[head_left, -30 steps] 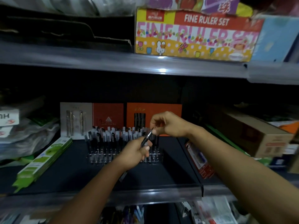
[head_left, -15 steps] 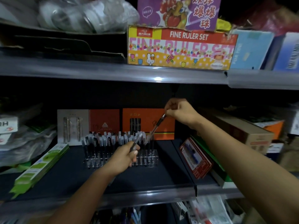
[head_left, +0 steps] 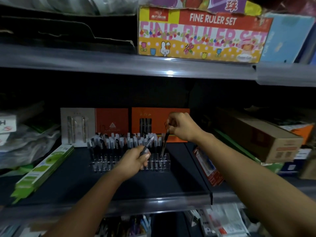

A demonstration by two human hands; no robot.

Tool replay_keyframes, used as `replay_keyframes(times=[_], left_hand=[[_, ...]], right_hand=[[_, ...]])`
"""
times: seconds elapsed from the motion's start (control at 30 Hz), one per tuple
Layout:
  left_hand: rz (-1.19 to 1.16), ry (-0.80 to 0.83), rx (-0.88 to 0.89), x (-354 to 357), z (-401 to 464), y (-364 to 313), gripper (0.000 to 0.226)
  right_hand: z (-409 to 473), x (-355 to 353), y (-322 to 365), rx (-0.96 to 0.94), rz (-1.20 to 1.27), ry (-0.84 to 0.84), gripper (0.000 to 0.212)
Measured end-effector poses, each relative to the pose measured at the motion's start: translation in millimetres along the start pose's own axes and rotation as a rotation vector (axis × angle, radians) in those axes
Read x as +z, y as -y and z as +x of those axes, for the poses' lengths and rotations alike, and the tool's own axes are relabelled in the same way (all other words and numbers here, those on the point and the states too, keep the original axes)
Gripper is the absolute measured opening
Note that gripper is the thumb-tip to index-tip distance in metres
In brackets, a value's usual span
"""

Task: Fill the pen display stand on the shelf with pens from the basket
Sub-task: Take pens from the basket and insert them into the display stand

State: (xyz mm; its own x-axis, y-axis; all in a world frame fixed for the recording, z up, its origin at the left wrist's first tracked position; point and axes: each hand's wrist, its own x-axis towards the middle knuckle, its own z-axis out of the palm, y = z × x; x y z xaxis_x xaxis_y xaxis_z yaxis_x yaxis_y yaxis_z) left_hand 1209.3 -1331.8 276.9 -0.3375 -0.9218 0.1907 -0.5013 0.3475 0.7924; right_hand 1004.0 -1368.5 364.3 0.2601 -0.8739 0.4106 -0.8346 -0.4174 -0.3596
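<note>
A ruler set box (head_left: pixel 201 34) above; green packs (head_left: pixel 44 170) lower left.

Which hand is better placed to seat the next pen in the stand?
The right hand. It pinches a pen nearly upright, tip already down at the clear pen display stand, at its emptier right end. The left hand grips spare pens slanted in front of the stand, not lined up with any slot.

Bare dark shelf (head_left: pixel 153 189) in front of the pen display stand (head_left: pixel 157 162) open for reaching, upright pens (head_left: pixel 119 142) crowding its left and back rows, orange boxes (head_left: pixel 159 120) walling the rear, green packet (head_left: pixel 44 170) left, red packet (head_left: pixel 207 166) right, upper shelf (head_left: pixel 119 65) overhead.
</note>
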Motion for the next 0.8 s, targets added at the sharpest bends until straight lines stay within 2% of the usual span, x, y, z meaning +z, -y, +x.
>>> replay_keyframes(times=[0.23, 0.43, 0.53, 0.7, 0.8], left_hand=[[-0.008, 0.001, 0.016, 5.7, 6.2, 6.9, 0.014], [-0.039, -0.004, 0.019, 8.3, 9.0, 11.9, 0.015], [-0.036, -0.005, 0.022, 7.6, 8.4, 14.2, 0.017], [-0.037, -0.009, 0.027, 6.2, 7.6, 16.1, 0.017], [-0.044, -0.014, 0.022, 5.4, 6.4, 15.3, 0.015]], right_hand=[[3.4, 17.4, -9.6, -0.009, -0.020, 0.061, 0.012], [3.7, 34.9, -13.0, -0.031, -0.075, 0.162, 0.008], [2.8, 41.8, -13.2, -0.044, -0.080, 0.199, 0.017], [4.1, 42.9, -13.4, -0.097, -0.074, 0.191, 0.016], [-0.7, 33.0, -4.6, -0.109, 0.063, 0.158, 0.015]])
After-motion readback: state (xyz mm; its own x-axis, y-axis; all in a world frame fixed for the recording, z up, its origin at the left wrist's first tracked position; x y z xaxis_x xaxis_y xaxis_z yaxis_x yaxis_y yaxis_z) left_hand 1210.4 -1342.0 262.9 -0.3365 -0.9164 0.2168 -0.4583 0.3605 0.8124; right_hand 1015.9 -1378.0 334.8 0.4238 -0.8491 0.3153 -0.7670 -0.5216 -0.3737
